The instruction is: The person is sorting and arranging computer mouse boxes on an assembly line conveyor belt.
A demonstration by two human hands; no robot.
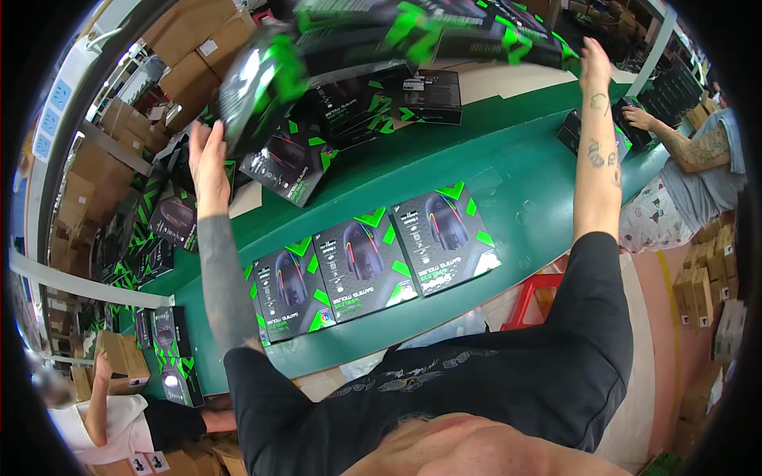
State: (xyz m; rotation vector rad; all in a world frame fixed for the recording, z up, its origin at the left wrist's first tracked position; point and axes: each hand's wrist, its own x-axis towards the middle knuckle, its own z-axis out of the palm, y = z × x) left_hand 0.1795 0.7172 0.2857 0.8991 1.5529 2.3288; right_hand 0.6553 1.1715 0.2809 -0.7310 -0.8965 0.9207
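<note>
Both arms reach far forward across the green work surface, with a row of black and green gaming mouse boxes raised between my hands. My left hand presses against the row's left end, where a tilted box is smeared by motion. At the opposite end, my right hand has its fingers against the last box. Nearer to me, a left mouse box, a middle mouse box and a right mouse box lie face up side by side on the green surface.
More mouse boxes lie and stack behind the front three and along the left. A co-worker handles a box at right; another person holds a carton at lower left. A red crate stands below the table edge.
</note>
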